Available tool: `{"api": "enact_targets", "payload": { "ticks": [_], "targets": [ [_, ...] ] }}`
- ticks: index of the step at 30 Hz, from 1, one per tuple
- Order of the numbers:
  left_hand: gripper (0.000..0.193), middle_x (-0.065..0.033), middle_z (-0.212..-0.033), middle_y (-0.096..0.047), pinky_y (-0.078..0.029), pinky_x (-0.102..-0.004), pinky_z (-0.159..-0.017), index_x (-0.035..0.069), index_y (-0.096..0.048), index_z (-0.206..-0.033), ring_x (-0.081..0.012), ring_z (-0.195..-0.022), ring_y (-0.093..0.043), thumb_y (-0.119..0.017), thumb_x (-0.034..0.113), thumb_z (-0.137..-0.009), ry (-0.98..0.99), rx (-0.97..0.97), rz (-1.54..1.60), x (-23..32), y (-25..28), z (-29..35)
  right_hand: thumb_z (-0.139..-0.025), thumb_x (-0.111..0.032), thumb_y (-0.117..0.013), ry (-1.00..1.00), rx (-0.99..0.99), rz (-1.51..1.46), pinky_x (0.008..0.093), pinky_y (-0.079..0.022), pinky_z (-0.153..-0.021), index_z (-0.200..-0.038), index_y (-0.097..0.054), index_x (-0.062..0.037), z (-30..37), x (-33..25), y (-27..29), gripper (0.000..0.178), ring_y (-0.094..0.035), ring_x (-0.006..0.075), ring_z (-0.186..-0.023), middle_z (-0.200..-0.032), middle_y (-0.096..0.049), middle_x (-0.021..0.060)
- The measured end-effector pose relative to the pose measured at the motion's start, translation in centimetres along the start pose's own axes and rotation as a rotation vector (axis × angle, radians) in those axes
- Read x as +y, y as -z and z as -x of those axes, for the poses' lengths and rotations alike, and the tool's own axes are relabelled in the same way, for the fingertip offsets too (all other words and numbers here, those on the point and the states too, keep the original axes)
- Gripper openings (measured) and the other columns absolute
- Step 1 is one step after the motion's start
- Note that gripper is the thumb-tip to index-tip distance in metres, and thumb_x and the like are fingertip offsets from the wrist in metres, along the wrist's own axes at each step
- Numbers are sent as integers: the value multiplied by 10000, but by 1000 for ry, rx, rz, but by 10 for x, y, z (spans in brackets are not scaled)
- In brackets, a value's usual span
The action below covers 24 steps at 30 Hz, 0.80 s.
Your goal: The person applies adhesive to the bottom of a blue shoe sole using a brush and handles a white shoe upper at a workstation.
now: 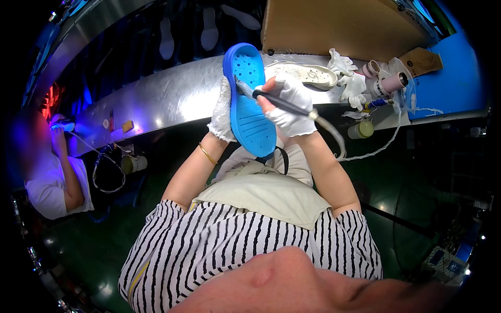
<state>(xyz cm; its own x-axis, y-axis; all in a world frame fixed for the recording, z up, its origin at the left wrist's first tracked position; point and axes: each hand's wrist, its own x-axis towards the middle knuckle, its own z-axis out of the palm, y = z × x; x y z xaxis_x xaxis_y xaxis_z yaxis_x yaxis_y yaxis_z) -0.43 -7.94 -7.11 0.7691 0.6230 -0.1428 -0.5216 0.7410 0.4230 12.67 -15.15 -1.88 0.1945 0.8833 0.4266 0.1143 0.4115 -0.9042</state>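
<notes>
My left hand (223, 112), in a white glove, grips a blue shoe sole (253, 122) by its left edge. The sole is held up at the bench's near edge, its inner side with small holes and grooves toward me. Around a brush (282, 102) with a black handle and a pale hose at its rear end, my right hand (292, 112) is closed; its glove leaves some fingertips bare. The brush's bristles touch the sole's inner face near the left rim, in the upper half. The left fingers behind the sole are hidden.
Behind the sole, a cream sole (308, 74) lies on the metal bench (182, 99). White gloves (352, 88), a pink bottle (392, 83) and a lidded jar (361, 130) are to the right. Cardboard (344, 26) stands behind. A co-worker (57, 177) sits at left.
</notes>
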Motion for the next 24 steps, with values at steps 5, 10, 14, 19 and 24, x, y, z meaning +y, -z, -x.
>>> {"api": "enact_targets", "payload": {
  "ticks": [5,10,14,19,24],
  "targets": [
    [684,-141,-1214,-503,-476,-393,-905,82,-347,-1340,-268,-1061,-537,-415,578,-875,-40,-100,141,5,-3,-10,-729,86,-658,107,41,132,235,-493,-677,-934,-545,-24,1,12,6,259,-598,110,-737,-867,-612,80],
    [775,-145,-1229,-499,-460,-410,-925,80,-348,-1340,-273,-1075,-529,-396,664,-832,-125,17,-23,13,-5,-10,-718,61,-659,-26,-91,137,229,-486,-654,-880,-579,-39,11,-9,-3,207,-582,96,-694,-793,-598,56],
    [770,-147,-1223,-506,-465,-419,-918,84,-362,-1329,-284,-1063,-536,-394,669,-830,-147,19,-61,20,-2,-19,-713,24,-685,142,29,231,230,-481,-637,-863,-600,-41,10,-4,-4,184,-587,100,-672,-778,-623,48],
    [782,-151,-1162,-544,-480,-421,-895,81,-398,-1294,-285,-1016,-563,-402,695,-810,-148,-22,-32,32,-11,-14,-723,2,-688,-66,-132,155,245,-487,-656,-851,-603,-44,15,-21,-3,160,-600,108,-692,-783,-631,45],
    [830,-160,-1179,-529,-460,-451,-907,76,-384,-1313,-309,-1039,-546,-391,721,-790,-133,-153,125,28,-18,-3,-769,-44,-691,-141,28,-7,229,-479,-678,-904,-602,-40,5,-11,16,162,-582,88,-739,-814,-638,40]
  ]
}}
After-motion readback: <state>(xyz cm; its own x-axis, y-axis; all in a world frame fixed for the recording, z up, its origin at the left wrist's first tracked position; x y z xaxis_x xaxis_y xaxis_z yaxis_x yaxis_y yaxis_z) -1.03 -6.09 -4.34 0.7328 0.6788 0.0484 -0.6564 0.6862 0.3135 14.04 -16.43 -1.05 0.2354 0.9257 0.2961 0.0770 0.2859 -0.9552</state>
